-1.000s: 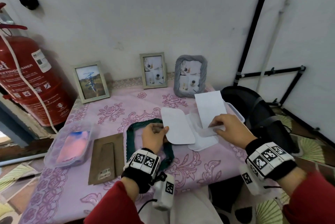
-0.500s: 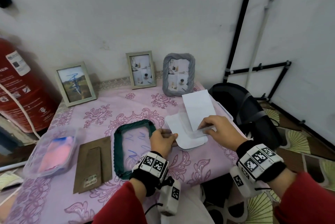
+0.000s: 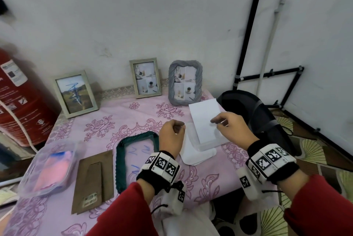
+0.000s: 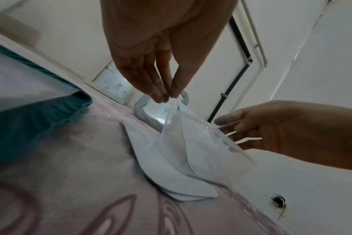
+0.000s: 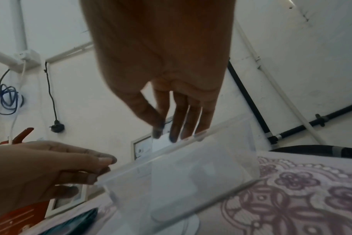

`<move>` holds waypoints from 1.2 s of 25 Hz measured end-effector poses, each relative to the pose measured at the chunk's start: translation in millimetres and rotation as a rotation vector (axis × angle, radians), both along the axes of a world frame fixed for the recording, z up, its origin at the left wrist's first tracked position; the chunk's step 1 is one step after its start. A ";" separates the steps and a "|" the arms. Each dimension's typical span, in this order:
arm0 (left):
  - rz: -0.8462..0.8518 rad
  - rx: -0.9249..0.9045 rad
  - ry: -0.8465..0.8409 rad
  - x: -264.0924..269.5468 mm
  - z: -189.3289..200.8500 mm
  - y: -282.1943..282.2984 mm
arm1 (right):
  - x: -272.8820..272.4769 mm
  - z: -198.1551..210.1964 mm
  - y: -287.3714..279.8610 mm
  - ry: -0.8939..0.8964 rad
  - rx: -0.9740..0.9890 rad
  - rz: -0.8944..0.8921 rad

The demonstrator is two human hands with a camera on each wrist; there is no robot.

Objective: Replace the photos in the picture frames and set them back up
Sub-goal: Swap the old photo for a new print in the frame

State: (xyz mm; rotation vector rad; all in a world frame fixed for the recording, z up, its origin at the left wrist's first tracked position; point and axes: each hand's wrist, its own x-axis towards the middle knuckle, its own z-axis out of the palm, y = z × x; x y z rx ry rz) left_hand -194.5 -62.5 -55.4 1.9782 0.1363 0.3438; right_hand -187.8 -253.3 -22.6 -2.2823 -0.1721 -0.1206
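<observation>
A dark green frame (image 3: pixel 119 157) lies flat on the pink cloth, blue scribbles showing through its window. Its brown backing board (image 3: pixel 93 176) lies to the left of it. My right hand (image 3: pixel 216 122) pinches a blank white photo sheet (image 3: pixel 204 119) that stands tilted in a clear plastic container (image 3: pixel 208 143). My left hand (image 3: pixel 176 126) has thumb and fingertips pinched at that container's near left corner (image 5: pixel 104 179). A pile of white rounded cards (image 3: pixel 196 154) lies partly under the container.
Three frames stand along the wall: a silver one (image 3: pixel 76 94), a second silver one (image 3: pixel 146 77) and a grey rope-edged one (image 3: pixel 185 83). A clear tub with pink contents (image 3: pixel 49 169) sits front left. A red extinguisher (image 3: pixel 19 102) stands left, a black bag (image 3: pixel 257 117) right.
My left hand laid the rounded white card on the pile and moved up to the container's corner. My right hand rose higher on the white sheet. The view panned right.
</observation>
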 end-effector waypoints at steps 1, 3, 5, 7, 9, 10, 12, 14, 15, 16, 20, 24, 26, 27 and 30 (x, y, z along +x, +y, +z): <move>-0.006 0.019 -0.016 4.8 2.6 -3.6 | 6.0 -0.6 -1.9 -0.018 -0.049 -0.066; -0.019 0.082 -0.007 16.1 5.8 -10.1 | 15.5 -4.3 -4.3 0.025 -0.163 -0.126; -0.019 0.169 0.063 27.4 8.7 -14.6 | 21.8 -9.1 -4.1 0.097 -0.220 -0.133; -0.014 0.216 0.158 36.1 11.7 -18.4 | 25.7 -13.1 -2.7 0.138 -0.180 -0.145; -0.005 0.182 0.186 41.2 13.7 -21.9 | 28.6 -15.6 -1.9 0.128 -0.160 -0.165; 0.002 0.153 0.171 42.6 14.3 -23.0 | 29.9 -16.2 -2.4 0.109 -0.154 -0.176; 0.016 0.095 0.124 43.3 14.9 -23.4 | 31.0 -16.4 -4.4 0.053 -0.096 -0.208; 0.001 0.008 0.101 43.1 14.3 -22.7 | 30.3 -15.6 -6.8 0.009 0.020 -0.248; -0.014 -0.037 0.097 42.7 13.9 -22.5 | 30.1 -15.3 -8.0 -0.002 0.074 -0.257; -0.023 -0.069 0.095 42.0 13.7 -22.5 | 30.0 -15.1 -9.1 -0.009 0.115 -0.253; -0.050 -0.125 0.078 40.1 12.3 -20.9 | 28.6 -12.1 -11.8 -0.024 0.183 -0.214; -0.044 -0.106 0.089 36.5 15.1 -18.4 | 24.5 -7.6 -16.5 -0.059 0.251 -0.210; -0.040 -0.090 0.098 34.2 16.6 -17.4 | 22.7 -6.6 -17.5 -0.064 0.264 -0.219; -0.046 -0.086 0.098 33.2 17.1 -17.2 | 21.9 -6.4 -17.7 -0.071 0.250 -0.224; -0.064 -0.085 0.090 30.2 17.3 -17.3 | 19.5 -4.5 -18.7 -0.109 0.236 -0.236</move>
